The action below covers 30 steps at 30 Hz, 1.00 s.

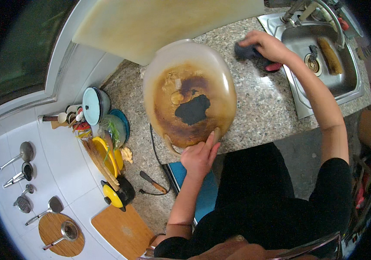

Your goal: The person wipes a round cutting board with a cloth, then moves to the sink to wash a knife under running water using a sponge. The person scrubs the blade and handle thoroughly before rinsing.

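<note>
My left hand (200, 156) grips a handle at the near rim of a large pan (190, 53), which lies upside down on the granite counter (253, 107). The pan's light base is heavily stained brown, with a dark patch in its middle. Off to the right, my right hand (266, 45) is closed around a dark, blurred cloth (247, 52) against the counter, between the pan and the sink. A small red thing (273, 67) shows beneath my right wrist; what it is I cannot tell.
A steel sink (292, 84) at the right holds a brown brush (330, 57). Pots, a glass jar (114, 130) and a yellow basket (102, 151) line the left wall. A knife (153, 182) and a black cable (154, 146) lie nearer. A pale board (172, 26) stands behind.
</note>
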Tool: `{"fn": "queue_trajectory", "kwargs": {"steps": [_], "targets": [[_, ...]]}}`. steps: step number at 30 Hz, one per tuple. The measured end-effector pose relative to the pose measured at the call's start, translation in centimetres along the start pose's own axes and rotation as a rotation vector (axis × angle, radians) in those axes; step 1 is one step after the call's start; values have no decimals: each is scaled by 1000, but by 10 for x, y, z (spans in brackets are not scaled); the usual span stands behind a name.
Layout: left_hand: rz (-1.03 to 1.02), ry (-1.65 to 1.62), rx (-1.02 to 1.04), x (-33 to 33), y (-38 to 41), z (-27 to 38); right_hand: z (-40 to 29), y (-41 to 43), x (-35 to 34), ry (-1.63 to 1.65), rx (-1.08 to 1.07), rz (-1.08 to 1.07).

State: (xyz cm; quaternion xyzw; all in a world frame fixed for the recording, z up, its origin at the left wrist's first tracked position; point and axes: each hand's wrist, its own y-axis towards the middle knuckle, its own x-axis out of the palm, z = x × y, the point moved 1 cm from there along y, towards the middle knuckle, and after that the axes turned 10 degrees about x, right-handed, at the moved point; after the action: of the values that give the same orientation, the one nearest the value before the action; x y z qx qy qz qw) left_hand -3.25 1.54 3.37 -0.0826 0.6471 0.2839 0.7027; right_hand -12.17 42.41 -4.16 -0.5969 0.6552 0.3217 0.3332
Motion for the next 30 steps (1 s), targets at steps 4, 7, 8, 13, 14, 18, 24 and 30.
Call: {"fn": "queue_trajectory", "kwargs": {"steps": [4,7,8,13,14,18,24,30], "targets": [[-63,68,-1,0,-7,-2,-27,59,28,305,3,102],[-37,2,18,2,-1,0,-37,106,75,650,35,-70],[-19,-32,10,4,-1,0,-45,110,93,676,120,-68],[-13,23,31,8,-7,-2,-64,66,124,988,314,100],[3,32,33,8,-9,-3,-70,54,123,928,333,157],[-16,43,55,8,-6,0,-81,13,117,996,523,127],[-10,15,58,11,-5,1,-116,-74,139,1009,395,654],[-7,9,42,9,-8,-1,-159,-183,165,834,480,558]]}}
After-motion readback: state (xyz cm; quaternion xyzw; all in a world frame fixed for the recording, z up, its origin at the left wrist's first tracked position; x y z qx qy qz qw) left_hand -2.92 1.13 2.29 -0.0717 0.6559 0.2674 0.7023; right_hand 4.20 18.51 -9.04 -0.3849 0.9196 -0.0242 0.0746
